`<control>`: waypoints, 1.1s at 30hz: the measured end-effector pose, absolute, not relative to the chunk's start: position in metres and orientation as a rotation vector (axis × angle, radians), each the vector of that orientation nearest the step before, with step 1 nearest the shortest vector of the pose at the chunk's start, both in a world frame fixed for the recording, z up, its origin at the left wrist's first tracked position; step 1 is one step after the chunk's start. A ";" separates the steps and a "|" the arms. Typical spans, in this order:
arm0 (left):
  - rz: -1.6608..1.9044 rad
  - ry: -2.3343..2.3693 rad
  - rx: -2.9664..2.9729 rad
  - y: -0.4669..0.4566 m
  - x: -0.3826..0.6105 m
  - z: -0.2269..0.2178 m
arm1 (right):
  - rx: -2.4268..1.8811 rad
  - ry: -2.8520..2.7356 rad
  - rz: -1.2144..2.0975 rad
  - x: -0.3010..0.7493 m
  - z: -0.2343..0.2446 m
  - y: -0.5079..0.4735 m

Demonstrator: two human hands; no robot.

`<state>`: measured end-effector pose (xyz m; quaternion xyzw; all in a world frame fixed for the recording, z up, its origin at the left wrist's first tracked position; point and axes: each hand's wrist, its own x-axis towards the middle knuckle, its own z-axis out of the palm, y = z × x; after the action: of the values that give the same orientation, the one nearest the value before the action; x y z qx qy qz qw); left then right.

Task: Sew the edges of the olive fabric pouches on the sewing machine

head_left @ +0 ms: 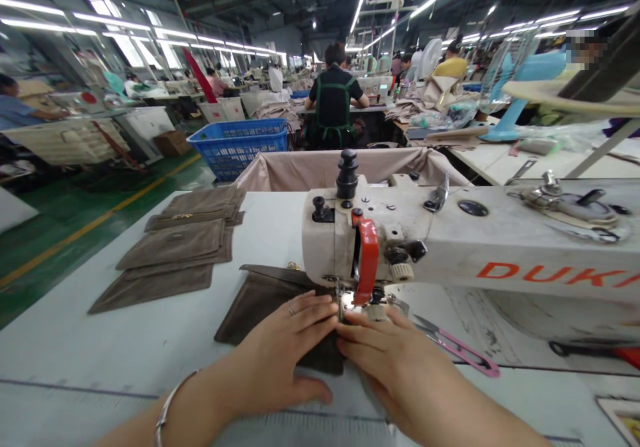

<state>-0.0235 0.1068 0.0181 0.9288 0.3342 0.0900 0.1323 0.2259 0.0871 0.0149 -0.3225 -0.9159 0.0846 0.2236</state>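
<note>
A dark brown fabric piece (247, 304) lies under the needle area of a white sewing machine (450, 234) with an orange guard (367, 260). A gold-coloured metal bit shows at its far edge. My left hand (290, 340) rests flat on the fabric, fingers stretched toward the presser foot. Just right of the needle, my right hand (393, 357) lies with its fingers extended at the fabric's right edge, its fingertips close to my left ones. The needle and the stitching point are partly hidden. Pink-handled thread snips (467, 350) lie beside my right hand.
Several brown fabric pieces (170, 247) lie overlapped on the white table (270, 224) at left. Behind the machine stand a cloth-lined bin (300, 167) and a blue basket (240, 147). A person (335, 97) sits working ahead. A red-handled tool (595, 350) lies at right.
</note>
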 end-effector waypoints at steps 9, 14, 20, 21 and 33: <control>0.553 0.920 2.822 0.097 -0.013 0.011 | -1.262 -2.420 0.022 0.259 0.007 0.110; 0.635 0.926 2.935 0.098 -0.009 0.015 | -0.958 -2.430 0.008 0.230 -0.001 0.098; 0.666 0.914 2.976 0.095 -0.008 0.013 | -0.630 -2.554 -0.001 0.217 -0.002 0.084; 0.623 0.884 3.001 0.095 -0.008 0.010 | -0.612 -2.549 -0.002 0.215 -0.003 0.084; 0.300 0.800 3.057 0.110 -0.010 0.002 | -0.674 -2.440 0.230 0.211 -0.003 0.087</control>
<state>-0.0102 0.1104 0.0015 0.9630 0.2520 0.0944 -0.0161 0.2114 0.0866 -0.0028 -0.2534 -0.9171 0.0864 0.2955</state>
